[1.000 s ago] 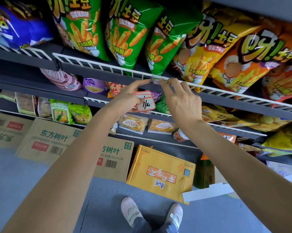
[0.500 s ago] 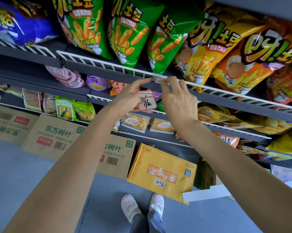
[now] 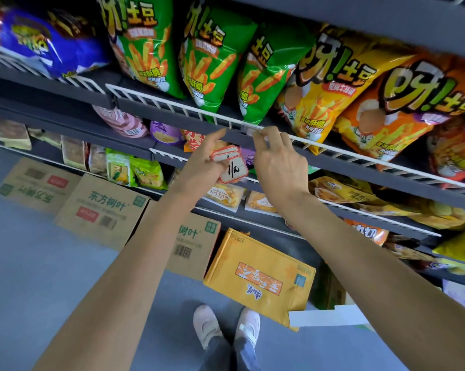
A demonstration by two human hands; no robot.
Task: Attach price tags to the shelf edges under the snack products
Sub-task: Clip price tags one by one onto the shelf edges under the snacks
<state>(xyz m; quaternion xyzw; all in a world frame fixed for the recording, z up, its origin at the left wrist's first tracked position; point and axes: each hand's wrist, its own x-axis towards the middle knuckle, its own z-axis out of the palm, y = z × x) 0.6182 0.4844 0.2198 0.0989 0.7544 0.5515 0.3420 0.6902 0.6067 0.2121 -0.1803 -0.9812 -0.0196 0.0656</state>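
Looks like early days: no tag visible on any shelf edge yet. The left hand (image 3: 199, 162) has its fingers closed around a small stack of price tags (image 3: 230, 167), mid-frame. The right hand (image 3: 277, 162) pinches a clear clip (image 3: 248, 129) on the white wire rail (image 3: 172, 107) under the green snack bags (image 3: 207, 57). Cardboard boxes (image 3: 100, 210) crowd the floor below.

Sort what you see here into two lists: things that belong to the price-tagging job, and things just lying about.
Part of the job:
left hand
tags, a small stack in the left hand
right hand
clear clip on the rail
white wire rail
green bags above the clip

Just lying about:
brown boxes on the floor
yellow box
blue bag
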